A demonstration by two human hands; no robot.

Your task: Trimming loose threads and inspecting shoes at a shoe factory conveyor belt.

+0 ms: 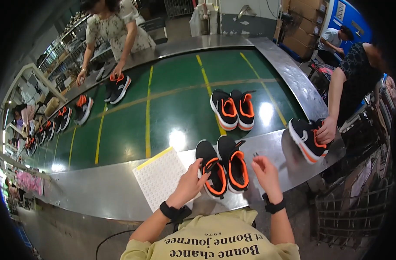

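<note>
A pair of black sneakers with orange linings stands in front of me on the metal table edge. My left hand (190,183) is closed on the side of the left sneaker (216,178), its thumb by the shoe's opening. Just right of the right sneaker (238,173), my right hand (266,172) is raised with the fingers pinched together. Something small and dark shows at those fingertips, too small to name. Under my left forearm lies a white sheet (157,175) with rows of small marks and a yellow top edge.
Another sneaker pair (233,110) stands beyond on the green conveyor belt (176,104). At right, a co-worker's hand (326,131) holds sneakers (308,139) on the metal edge. Across the belt, another person handles sneakers (118,90). More shoes line the belt's far left.
</note>
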